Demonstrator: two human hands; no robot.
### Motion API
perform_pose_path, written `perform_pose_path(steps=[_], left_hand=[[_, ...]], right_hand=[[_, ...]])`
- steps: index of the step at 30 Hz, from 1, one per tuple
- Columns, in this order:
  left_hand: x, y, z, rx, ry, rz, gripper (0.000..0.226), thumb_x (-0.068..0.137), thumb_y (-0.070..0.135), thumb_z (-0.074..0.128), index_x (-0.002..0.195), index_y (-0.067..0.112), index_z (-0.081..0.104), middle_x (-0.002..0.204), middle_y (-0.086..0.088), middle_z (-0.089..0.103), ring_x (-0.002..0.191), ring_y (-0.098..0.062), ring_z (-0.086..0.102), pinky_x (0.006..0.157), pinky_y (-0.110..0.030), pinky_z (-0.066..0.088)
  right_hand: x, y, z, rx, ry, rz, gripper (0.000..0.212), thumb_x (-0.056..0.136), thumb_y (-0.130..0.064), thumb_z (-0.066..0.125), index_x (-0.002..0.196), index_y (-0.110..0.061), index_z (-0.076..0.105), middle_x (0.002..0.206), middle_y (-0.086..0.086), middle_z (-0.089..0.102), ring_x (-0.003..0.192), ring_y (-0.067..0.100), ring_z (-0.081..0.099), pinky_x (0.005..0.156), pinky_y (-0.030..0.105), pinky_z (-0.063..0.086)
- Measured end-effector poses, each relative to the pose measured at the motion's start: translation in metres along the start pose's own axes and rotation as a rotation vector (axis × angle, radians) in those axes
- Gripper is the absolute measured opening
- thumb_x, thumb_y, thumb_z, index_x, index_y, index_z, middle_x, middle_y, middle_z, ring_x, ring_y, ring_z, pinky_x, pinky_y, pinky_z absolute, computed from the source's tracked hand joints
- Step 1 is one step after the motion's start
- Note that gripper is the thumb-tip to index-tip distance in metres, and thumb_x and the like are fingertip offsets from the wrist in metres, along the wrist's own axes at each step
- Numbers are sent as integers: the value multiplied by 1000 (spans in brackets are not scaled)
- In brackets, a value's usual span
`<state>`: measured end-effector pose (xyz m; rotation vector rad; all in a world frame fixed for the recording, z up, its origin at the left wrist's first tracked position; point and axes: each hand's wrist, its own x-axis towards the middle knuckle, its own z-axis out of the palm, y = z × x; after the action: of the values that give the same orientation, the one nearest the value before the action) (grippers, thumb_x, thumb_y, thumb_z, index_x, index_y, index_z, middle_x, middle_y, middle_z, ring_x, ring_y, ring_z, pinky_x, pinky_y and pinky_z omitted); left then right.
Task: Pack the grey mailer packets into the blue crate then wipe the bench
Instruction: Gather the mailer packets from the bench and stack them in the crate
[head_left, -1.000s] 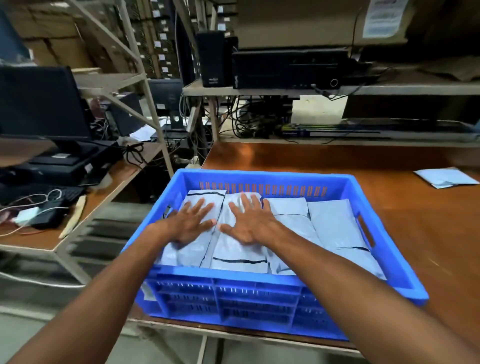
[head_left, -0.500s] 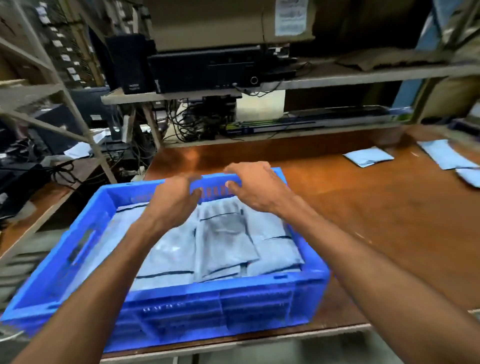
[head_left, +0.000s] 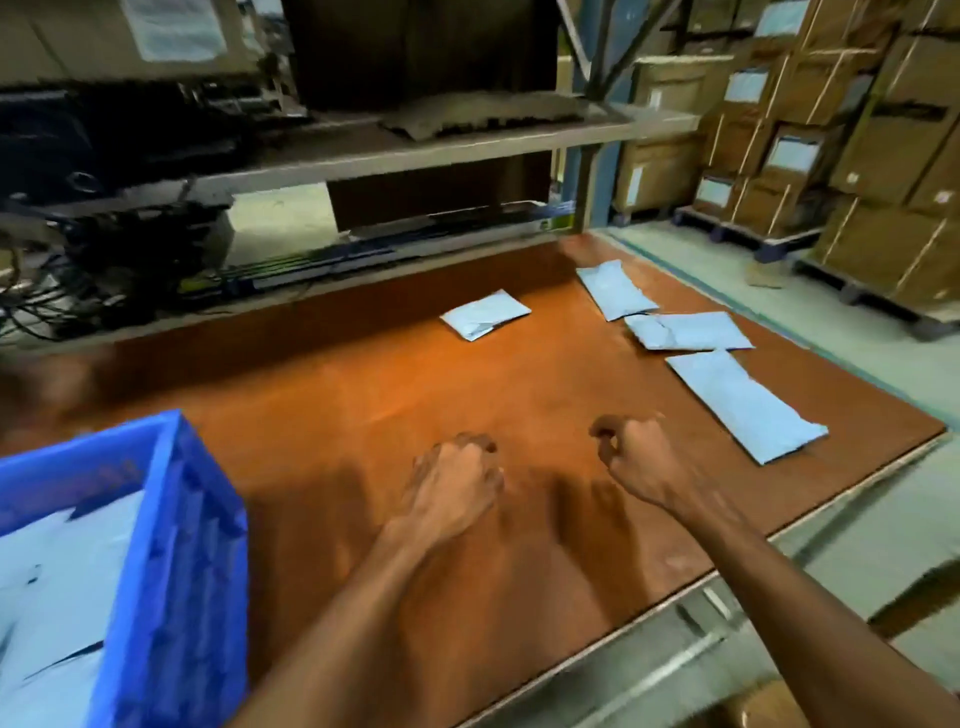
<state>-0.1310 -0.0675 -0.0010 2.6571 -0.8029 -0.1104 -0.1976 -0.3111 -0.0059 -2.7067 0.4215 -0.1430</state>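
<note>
The blue crate (head_left: 171, 499) stands at the lower left of the brown bench (head_left: 337, 395), with grey mailer packets (head_left: 57, 571) lying inside it. Several more grey packets lie loose on the bench: one in the middle far part (head_left: 485, 314), the others at the right (head_left: 615, 288), (head_left: 688, 331), (head_left: 743, 402). My left hand (head_left: 457, 483) and my right hand (head_left: 634, 457) hover over bare bench to the right of the crate. Both have curled fingers and hold nothing. The nearest loose packet lies to the right of my right hand.
A metal shelf (head_left: 415, 150) with dark equipment and cables runs along the bench's far side. The bench's right edge (head_left: 831, 358) drops to the floor. Stacked cardboard boxes (head_left: 852, 156) on pallets stand beyond it at the far right.
Both hands left the crate's far rim and moved right over the bench. The view swung right, so the crate now sits at the lower left and the loose packets came into view.
</note>
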Motion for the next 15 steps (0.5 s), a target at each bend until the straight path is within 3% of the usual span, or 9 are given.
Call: perform_pose_path(steps=[4,10,15], left_hand=[[60,-6,30,30,-100,-18,42,94,41,53,133,25,53,135,-2,57,124,-24,54,102,-41,45],[185,-28,51,63,-148,-100,56,91,48,55,142,31,40,146,-2,47,130,-25,46,109,-47,39],[285,-36,56,170,-132,-96,74,91,63,48,152,32,22,160,-5,26,142,-31,31,113,-56,31]], right_hand=[[48,66,-10,19,-26,52,40,92,-17,55,132,-19,57,131,10,62,113,32,61,96,38,49],[170,134,-12,-106,22,42,58,89,-52,42,142,-28,40,143,9,51,126,37,48,103,55,41],[268,167,-8,-204,26,132,71,87,-77,30,150,-51,9,164,1,10,146,43,13,109,70,18]])
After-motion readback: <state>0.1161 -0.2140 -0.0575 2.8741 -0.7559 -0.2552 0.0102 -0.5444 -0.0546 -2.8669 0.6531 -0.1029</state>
